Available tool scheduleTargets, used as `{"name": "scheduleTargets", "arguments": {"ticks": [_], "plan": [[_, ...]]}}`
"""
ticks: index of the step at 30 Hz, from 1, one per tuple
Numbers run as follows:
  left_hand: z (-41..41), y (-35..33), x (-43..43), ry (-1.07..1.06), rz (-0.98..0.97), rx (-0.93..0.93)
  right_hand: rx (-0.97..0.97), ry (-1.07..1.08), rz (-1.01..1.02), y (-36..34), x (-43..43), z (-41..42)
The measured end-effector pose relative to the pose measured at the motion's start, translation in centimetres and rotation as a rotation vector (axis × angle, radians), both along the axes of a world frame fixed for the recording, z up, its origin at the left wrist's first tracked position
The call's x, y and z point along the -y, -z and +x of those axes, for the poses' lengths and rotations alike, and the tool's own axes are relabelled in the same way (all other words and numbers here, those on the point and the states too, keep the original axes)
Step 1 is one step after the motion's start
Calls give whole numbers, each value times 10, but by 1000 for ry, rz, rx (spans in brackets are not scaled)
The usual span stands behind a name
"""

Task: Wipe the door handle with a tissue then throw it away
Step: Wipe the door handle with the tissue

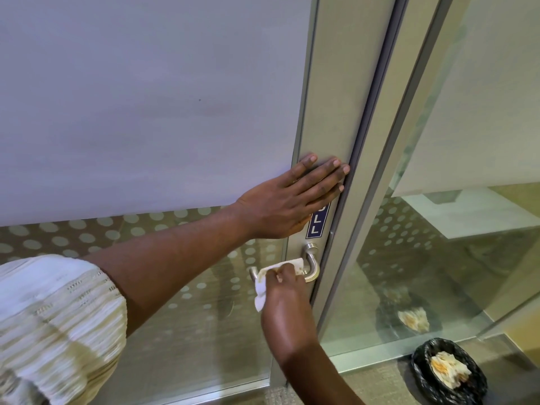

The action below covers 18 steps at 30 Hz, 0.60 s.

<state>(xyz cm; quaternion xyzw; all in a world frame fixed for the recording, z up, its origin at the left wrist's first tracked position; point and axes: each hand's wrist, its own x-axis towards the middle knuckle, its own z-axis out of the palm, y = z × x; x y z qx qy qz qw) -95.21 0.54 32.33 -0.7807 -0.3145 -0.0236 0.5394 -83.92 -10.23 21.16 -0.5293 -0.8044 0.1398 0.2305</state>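
Note:
A silver lever door handle (312,266) sticks out of the metal door frame (339,112) below a blue PULL sticker (317,225). My right hand (285,305) presses a white tissue (264,285) with brownish stains against the handle's horizontal bar, covering most of the bar. My left hand (292,197) lies flat, fingers spread, on the door frame just above the sticker. A small bin with a black liner (448,372) stands on the floor at the lower right, holding stained crumpled tissues.
The door is frosted glass (146,97) above and dotted clear glass below. A fixed glass panel (438,244) to the right reflects the bin. Carpeted floor lies in front of the bin.

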Motion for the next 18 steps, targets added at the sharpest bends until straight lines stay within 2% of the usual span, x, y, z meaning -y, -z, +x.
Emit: {"name": "scheduleTargets", "arguments": {"ticks": [5, 8, 10, 14, 18], "plan": [[-1, 0, 0, 5, -5, 15, 103, -95, 172, -1, 4, -14], [-2, 0, 0, 9, 0, 17, 101, -286, 252, 7, -8, 22], [-1, 1, -1, 10, 0, 15, 104, -300, 317, 15, -22, 54], [-2, 2, -2, 15, 5, 13, -87, -180, 354, 27, -53, 93], [-1, 2, -2, 19, -6, 19, -419, 147, 233, 35, -71, 86]]}}
